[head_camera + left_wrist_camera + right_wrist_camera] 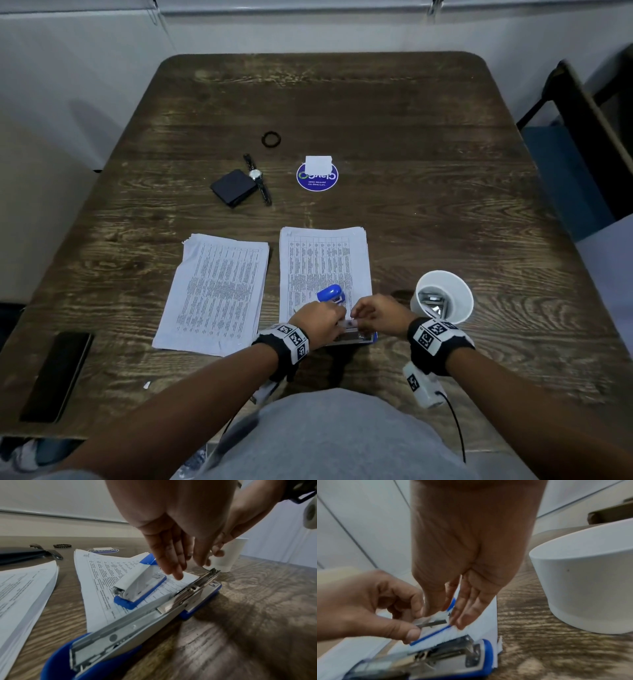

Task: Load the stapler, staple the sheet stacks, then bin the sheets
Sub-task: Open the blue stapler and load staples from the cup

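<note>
The blue stapler (pixel 359 337) lies open at the near end of the right sheet stack (pixel 325 253), its metal channel (pixel 171 601) bare. Its blue top (pixel 330 294) is folded back flat on the paper. A short staple strip (pixel 431 623) hangs just above the channel. My left hand (pixel 416 620) pinches one end between thumb and forefinger. My right hand (pixel 443 615) holds the other end with its fingertips (pixel 460 620). In the head view both hands meet over the stapler, left hand (pixel 322 322) and right hand (pixel 376 315). The left sheet stack (pixel 215 291) lies untouched beside them.
A white paper cup (pixel 443 298) with more staple strips stands right of my right hand. Farther back lie a black wallet (pixel 233 188), a wristwatch (pixel 257 176), a hair tie (pixel 271 139) and a blue round sticker (pixel 317 183). A phone (pixel 54 377) rests at the near left edge.
</note>
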`<state>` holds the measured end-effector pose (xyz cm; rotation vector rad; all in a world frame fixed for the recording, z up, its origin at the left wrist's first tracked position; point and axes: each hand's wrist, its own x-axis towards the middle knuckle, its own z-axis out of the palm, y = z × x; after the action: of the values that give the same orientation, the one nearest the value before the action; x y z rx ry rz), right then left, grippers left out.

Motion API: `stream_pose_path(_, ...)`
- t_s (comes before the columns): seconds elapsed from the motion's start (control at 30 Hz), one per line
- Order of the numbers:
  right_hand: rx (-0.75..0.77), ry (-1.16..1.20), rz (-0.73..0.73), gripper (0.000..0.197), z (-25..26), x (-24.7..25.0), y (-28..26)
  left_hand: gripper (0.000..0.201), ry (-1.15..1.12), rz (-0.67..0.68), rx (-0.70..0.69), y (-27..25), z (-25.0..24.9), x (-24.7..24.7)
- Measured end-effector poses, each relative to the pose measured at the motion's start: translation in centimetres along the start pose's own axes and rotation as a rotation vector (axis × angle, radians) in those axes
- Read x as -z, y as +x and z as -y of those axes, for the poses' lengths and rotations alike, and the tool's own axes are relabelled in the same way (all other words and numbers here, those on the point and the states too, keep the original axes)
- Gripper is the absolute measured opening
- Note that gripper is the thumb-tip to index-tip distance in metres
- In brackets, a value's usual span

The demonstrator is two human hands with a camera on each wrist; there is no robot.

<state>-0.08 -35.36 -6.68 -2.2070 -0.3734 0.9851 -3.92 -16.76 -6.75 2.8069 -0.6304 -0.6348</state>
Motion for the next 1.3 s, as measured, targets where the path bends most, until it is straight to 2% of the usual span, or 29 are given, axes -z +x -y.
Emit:
stream_pose_path(0.07, 0.004, -0.118, -0.022, 0.026, -0.6, 0.1, -0.3, 0.028, 0.090, 0.037, 0.000, -0.1, -0.2, 0.0)
stream_pose_path(0.23, -0.054, -0.260, -0.005, 0.034, -1.6, 0.3, -0.8, 0.024, 0.202, 0.101, -0.070, -0.2, -0.8, 0.2)
stream_pose_path(0.47, -0.071, -0.273, 0.012, 0.035, -1.9, -0.8, -1.2, 0.023, 0.279, 0.150, -0.121, 0.3, -1.4, 0.1)
stream_pose_path(0.7, -0.050, -0.249, -0.037, 0.030, -2.2, -1.5, -1.1, 0.024, 0.263, 0.151, -0.166, 0.4, -1.1, -0.8)
stream_pose_path(0.97, -0.029, -0.257, -0.028, 0.028, -2.3, -1.4, -1.0, 0.022, 0.273, 0.180, -0.083, 0.5, -1.1, -0.9)
stream_pose_path(1.3, -0.045, -0.272, -0.035, 0.029, -2.3, -1.7, -0.9, 0.023, 0.232, 0.156, -0.053, 1.6, -1.8, -1.4)
